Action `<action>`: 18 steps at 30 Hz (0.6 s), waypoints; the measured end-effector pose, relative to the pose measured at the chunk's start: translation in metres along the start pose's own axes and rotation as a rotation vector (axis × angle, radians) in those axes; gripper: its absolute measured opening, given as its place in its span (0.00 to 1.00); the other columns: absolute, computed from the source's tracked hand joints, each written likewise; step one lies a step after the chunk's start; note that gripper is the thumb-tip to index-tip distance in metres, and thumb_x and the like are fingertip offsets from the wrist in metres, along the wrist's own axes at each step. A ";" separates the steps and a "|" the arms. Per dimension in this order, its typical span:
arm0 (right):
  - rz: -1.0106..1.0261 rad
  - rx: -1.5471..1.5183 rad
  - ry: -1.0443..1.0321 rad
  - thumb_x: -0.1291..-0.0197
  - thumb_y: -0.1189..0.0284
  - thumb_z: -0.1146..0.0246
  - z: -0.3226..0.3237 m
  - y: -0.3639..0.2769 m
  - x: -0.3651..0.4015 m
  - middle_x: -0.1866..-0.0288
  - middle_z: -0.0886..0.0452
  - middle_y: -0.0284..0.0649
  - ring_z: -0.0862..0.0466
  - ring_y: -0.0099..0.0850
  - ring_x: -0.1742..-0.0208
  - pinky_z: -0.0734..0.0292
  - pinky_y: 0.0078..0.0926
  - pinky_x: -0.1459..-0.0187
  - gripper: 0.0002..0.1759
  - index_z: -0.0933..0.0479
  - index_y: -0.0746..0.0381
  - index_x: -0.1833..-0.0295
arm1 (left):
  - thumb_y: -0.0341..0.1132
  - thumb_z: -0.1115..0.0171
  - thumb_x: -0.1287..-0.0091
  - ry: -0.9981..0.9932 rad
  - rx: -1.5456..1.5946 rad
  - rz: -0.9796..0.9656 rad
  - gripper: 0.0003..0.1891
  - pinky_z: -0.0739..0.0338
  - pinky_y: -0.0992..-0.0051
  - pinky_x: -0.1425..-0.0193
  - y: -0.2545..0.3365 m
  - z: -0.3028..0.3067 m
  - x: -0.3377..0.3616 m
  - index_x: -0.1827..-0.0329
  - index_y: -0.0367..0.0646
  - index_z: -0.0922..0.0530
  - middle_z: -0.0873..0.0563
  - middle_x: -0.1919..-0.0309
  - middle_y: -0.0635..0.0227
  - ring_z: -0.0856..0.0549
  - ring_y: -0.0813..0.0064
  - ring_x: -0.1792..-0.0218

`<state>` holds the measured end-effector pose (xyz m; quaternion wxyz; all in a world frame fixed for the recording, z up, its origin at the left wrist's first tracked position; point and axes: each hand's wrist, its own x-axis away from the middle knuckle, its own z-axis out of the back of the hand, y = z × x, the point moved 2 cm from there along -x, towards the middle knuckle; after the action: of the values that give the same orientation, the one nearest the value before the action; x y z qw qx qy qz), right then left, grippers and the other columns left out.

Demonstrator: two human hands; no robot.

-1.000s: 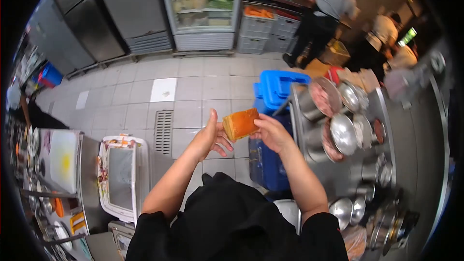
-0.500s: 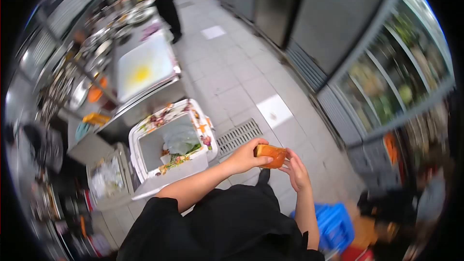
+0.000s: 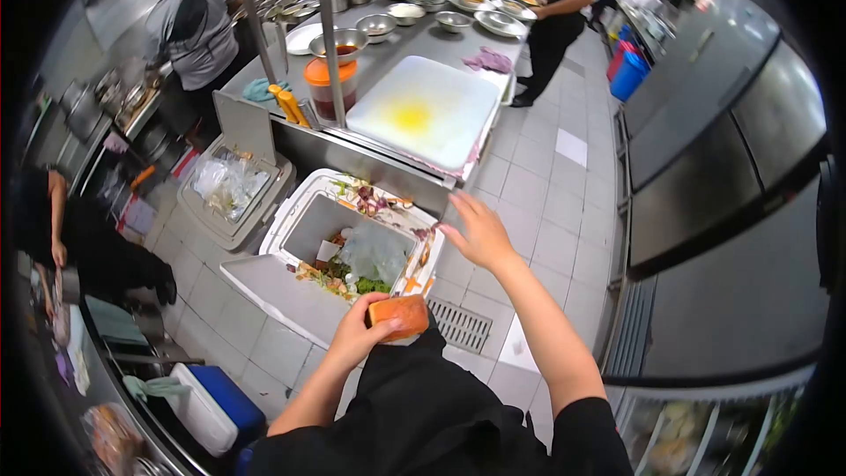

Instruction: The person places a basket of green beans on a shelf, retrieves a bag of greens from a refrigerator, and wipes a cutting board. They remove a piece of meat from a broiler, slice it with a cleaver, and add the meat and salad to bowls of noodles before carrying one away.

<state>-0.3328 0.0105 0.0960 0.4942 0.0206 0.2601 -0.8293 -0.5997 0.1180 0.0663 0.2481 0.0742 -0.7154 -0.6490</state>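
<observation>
Head view: from where I stand, the left hand (image 3: 354, 337) is wrapped around an orange-brown loaf-like block (image 3: 404, 314), thumb across its face, just by the near side of an open waste bin (image 3: 315, 216) (scraps litter its rim). The right hand (image 3: 478, 234) is spread in the air, near the counter with a yellow-stained white board (image 3: 445, 119).

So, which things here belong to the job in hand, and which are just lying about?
Seem part of the job:
Bread-like block, held in the left hand
Right hand, open
Possibly the white board beyond it

Seemingly just lying about:
Purple cloth
Orange-lidded tub
Yellow-handled tools
</observation>
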 end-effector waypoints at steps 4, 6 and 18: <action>0.049 0.193 -0.019 0.41 0.54 0.40 -0.057 0.039 -0.117 0.31 0.36 0.51 0.38 0.47 0.29 0.44 0.50 0.31 0.36 0.36 0.63 0.33 | 0.38 0.29 0.43 0.165 0.192 0.077 0.28 0.25 0.75 0.47 -0.010 -0.004 -0.029 0.42 0.38 0.29 0.20 0.54 0.65 0.21 0.77 0.53; 0.098 0.266 -0.010 0.41 0.52 0.40 -0.087 0.060 -0.149 0.30 0.37 0.53 0.40 0.48 0.29 0.47 0.55 0.31 0.37 0.38 0.64 0.32 | 0.38 0.29 0.43 0.236 0.236 0.086 0.28 0.25 0.75 0.47 -0.011 -0.006 -0.047 0.42 0.38 0.29 0.20 0.54 0.65 0.20 0.76 0.53; 0.316 -0.304 -0.033 0.41 0.65 0.41 -0.184 -0.090 -0.345 0.46 0.25 0.59 0.22 0.53 0.49 0.25 0.45 0.49 0.32 0.39 0.70 0.34 | 0.31 0.32 0.41 0.824 0.354 0.022 0.25 0.21 0.71 0.51 -0.007 0.001 -0.069 0.42 0.37 0.32 0.20 0.54 0.59 0.17 0.69 0.56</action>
<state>-0.2719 0.4067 0.0747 0.6196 -0.0269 0.3676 -0.6930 -0.5419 0.1469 0.0412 0.5027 0.3601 -0.6578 -0.4300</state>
